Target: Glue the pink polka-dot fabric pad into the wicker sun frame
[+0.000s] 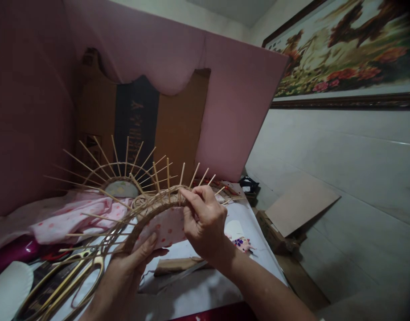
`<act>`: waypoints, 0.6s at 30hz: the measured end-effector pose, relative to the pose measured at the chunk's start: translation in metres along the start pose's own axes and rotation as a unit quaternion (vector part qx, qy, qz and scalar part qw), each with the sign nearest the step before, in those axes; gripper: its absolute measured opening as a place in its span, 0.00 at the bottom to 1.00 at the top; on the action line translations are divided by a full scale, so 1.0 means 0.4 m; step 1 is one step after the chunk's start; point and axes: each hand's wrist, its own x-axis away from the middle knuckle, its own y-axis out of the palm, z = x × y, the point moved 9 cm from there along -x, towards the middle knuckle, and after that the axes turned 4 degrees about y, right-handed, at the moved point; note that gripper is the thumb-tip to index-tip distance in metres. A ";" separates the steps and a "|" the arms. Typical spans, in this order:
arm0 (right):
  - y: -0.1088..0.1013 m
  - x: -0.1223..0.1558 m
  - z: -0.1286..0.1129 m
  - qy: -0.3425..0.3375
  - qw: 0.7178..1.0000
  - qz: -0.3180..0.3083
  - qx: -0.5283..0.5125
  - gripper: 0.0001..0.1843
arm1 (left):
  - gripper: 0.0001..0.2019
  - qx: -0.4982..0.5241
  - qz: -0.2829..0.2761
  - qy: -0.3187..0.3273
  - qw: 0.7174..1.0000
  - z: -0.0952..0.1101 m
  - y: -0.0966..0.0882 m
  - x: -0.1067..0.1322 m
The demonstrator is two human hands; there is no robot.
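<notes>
My left hand (128, 267) is closed around the lower rim of a twine-wrapped hoop (142, 223) with thin wooden sticks standing out around its edge. White fabric with pink dots (163, 227) covers the hoop's inside. Pinched at the hoop's upper edge, beside one stick, my right hand (205, 218) has its thumb and fingers together on the twine. Behind lies a second ring of radiating sticks (121, 187) with a pale round centre. Gold-handled scissors (100, 263) lie to the left of the hoop, partly hidden by it.
Pink dotted cloth (71, 216) is bunched at the left, near a white paper plate (11, 285). A folded brown strip (178, 265) rests on the white table (225, 285). A pink board (231, 107) stands behind; a flat panel (301, 205) leans at the right.
</notes>
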 end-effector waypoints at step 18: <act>-0.016 -0.015 0.014 0.018 1.000 0.014 0.005 0.08 | 0.21 -0.044 -0.010 -0.005 0.999 -0.013 -0.007 0.003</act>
